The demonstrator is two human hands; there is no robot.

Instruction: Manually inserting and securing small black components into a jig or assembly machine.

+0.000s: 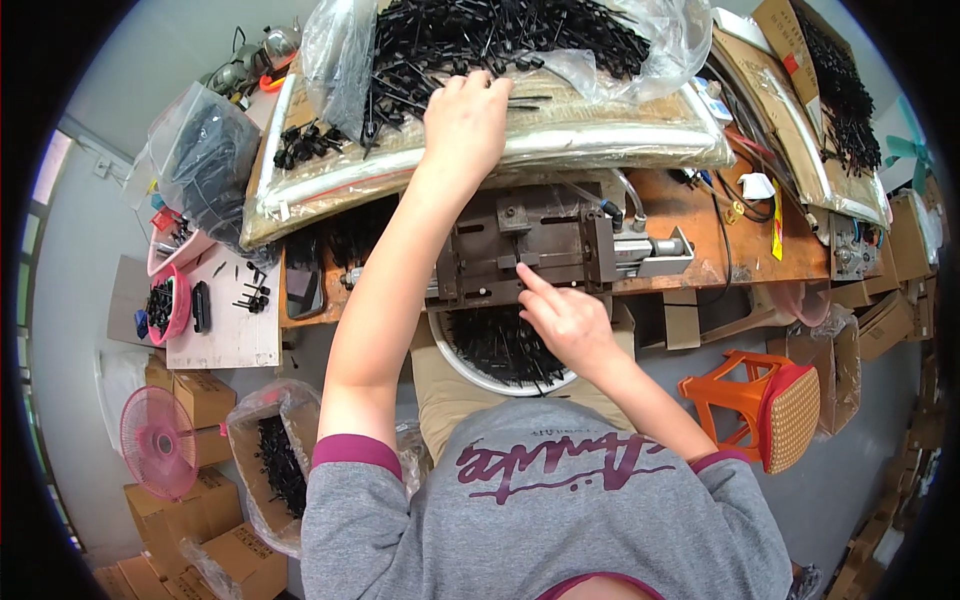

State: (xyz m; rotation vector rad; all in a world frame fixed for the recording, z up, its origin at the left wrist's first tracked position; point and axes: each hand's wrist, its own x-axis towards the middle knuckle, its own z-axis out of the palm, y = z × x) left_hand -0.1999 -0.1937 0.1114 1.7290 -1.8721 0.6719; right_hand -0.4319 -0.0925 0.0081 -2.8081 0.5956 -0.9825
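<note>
My left hand reaches far forward to the near edge of a large heap of thin black stick-like plastic parts. Its fingers are bent and slightly apart over the parts, and I see nothing lifted in them. My right hand is at a dark metal fixture in front of me. The index finger stretches out to a small block in the fixture's middle, and the other fingers curl loosely. Below the fixture, a round white tub full of similar black parts rests at my lap.
The heap lies on a plastic-wrapped raised board behind the fixture. A pneumatic cylinder with hoses juts out right. Pink baskets stand left, beside a pink fan and cardboard boxes. An orange stool is at right.
</note>
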